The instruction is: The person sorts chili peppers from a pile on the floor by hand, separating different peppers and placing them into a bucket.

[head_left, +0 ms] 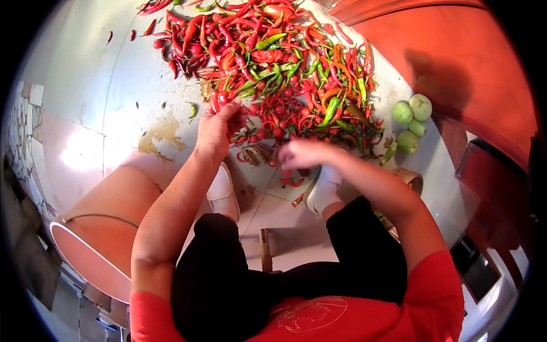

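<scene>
A big heap of chili peppers (250,54), mostly red with some green ones, spreads over the tiled floor in front of my feet. At its near left edge my left hand (217,130) is closed, thumb and fingers pinching a shiny red chili pepper (220,100). My right hand (305,154) hovers at the near edge of the heap, smeared by motion, its fingers curled downward. Small red peppers (292,182) lie on the floor just below it, between my shoes. A dry brown crumpled leaf (254,154) sits between the two hands.
Several pale green round fruits (408,144) lie right of the heap, beside a large red-orange surface (450,51). A tipped orange bucket (114,211) rests at my left. A wooden stool leg (265,251) shows between my knees. Loose peppers (150,27) and a brown stain (161,138) mark the floor at left.
</scene>
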Demonstrator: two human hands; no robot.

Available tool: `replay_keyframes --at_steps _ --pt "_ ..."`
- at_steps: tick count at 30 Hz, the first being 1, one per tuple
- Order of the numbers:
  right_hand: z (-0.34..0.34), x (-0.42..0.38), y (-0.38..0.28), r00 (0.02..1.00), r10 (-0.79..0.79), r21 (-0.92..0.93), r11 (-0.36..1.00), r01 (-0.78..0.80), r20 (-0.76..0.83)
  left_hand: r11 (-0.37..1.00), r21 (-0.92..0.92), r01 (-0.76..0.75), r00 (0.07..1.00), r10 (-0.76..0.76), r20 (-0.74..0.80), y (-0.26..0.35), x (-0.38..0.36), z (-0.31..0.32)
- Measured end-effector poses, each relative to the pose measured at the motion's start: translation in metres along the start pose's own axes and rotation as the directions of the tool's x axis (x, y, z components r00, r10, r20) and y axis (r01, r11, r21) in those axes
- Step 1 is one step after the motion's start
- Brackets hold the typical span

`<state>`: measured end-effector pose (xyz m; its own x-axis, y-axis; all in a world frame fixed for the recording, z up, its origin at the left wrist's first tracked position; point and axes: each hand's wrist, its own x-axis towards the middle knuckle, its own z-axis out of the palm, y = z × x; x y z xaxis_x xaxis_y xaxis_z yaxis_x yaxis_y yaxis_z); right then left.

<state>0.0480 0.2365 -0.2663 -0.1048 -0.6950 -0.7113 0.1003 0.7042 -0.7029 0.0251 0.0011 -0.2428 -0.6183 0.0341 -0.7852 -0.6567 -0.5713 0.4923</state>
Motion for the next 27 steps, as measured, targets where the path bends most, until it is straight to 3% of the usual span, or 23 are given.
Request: replay_keyframes --at_steps 2,5,9,11,12,14,16,17,18,19,21,22,23,25,27 --pt "0.038 0.015 0.002 0.980 0.164 -0.145 0.978 -0.147 0.113 1.000 -0.003 -0.030 0.999 0.030 -0.025 0.002 -0.002 -0.009" --pt "0.080 0.020 0.012 0.982 0.190 -0.345 0.920 -0.186 -0.024 1.000 0.024 -0.012 1.000 0.013 -0.021 -0.005 -0.002 -0.013" --pt "0.098 0.022 0.017 0.970 0.234 -0.395 0.887 -0.241 -0.066 1.000 0.022 0.022 1.000 -0.022 0.006 -0.009 -0.003 -0.002" --pt "0.077 0.009 -0.006 0.955 0.295 -0.416 0.872 -0.258 0.027 0.999 0.019 0.025 1.000 -0.025 -0.005 -0.006 -0.008 0.008" --pt "0.072 0.008 0.002 0.967 0.240 -0.443 0.861 -0.250 -0.080 0.998 0.059 0.020 1.000 -0.020 -0.004 -0.007 -0.006 0.007" --pt "0.026 -0.003 0.001 0.943 0.222 -0.280 0.915 -0.289 -0.249 0.992 0.130 0.001 1.000 0.001 -0.019 -0.009 -0.004 0.005" --pt "-0.018 -0.013 0.019 0.820 0.126 -0.205 0.937 -0.283 -0.558 0.982 0.190 -0.012 1.000 0.008 0.022 -0.012 -0.004 0.001" --pt "-0.035 -0.023 0.017 0.718 0.239 0.050 0.960 -0.274 -0.653 0.967 0.255 -0.028 0.998 0.014 0.057 -0.013 -0.004 0.000" --pt "-0.049 -0.024 0.027 0.621 0.121 -0.077 0.957 -0.281 -0.774 0.966 0.254 0.038 0.999 -0.040 0.005 -0.014 -0.007 0.006" --pt "-0.060 -0.024 0.033 0.512 -0.016 -0.199 0.931 -0.304 -0.859 0.973 0.220 0.067 0.990 -0.093 0.107 -0.017 -0.005 0.002" --pt "-0.066 -0.017 0.031 0.471 0.013 -0.222 0.870 -0.441 -0.882 0.951 0.260 0.169 0.981 -0.188 0.048 -0.024 -0.004 0.004" --pt "-0.067 -0.014 0.025 0.497 0.085 -0.262 0.767 -0.586 -0.863 0.951 0.260 0.168 0.981 -0.186 0.049 -0.025 -0.005 0.007" --pt "-0.071 -0.013 0.020 0.498 0.086 -0.262 0.767 -0.586 -0.863 0.949 0.247 0.194 0.975 -0.214 0.057 -0.026 -0.006 0.009" --pt "-0.080 -0.011 0.010 0.542 0.222 -0.305 0.630 -0.714 -0.810 0.946 0.239 0.221 0.968 -0.243 0.066 -0.028 -0.007 0.009" --pt "-0.081 -0.004 0.011 0.529 0.194 -0.346 0.567 -0.747 -0.826 0.944 0.247 0.218 0.962 -0.250 0.108 -0.030 -0.005 0.007"
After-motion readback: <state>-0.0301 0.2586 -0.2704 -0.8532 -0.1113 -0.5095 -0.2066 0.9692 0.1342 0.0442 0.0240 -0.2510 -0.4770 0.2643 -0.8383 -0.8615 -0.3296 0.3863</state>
